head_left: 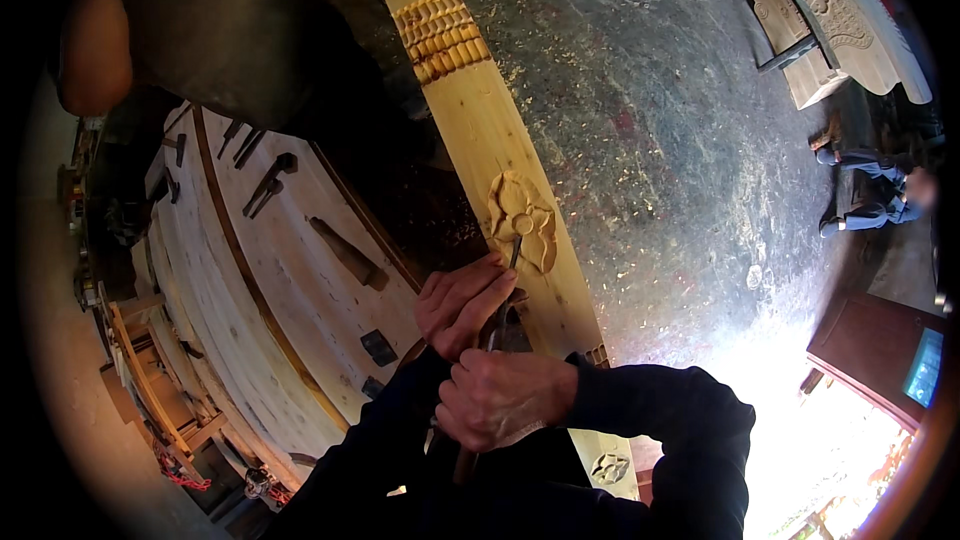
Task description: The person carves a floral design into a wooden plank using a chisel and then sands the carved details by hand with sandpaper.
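A long pale timber beam (482,125) runs from the top of the view down past my hands. On it is a carved flower (522,224) with a round centre and raised petals. My left hand (465,305) wraps round the lower shank of a carving chisel (515,252), its fingers close to the blade. The blade tip meets the flower just below its centre. Behind it, my right hand (505,400) is closed round the chisel's upper part, and the handle end sticks out below the fist. My palms and part of the shank are hidden.
Left of the beam, a plank bench (310,290) holds a wooden mallet (348,252), dark hand tools (268,185) and small dark blocks (378,347). Wood chips dot the concrete floor (640,140). Carved panels (820,0) stand far right; a person (875,190) sits below them.
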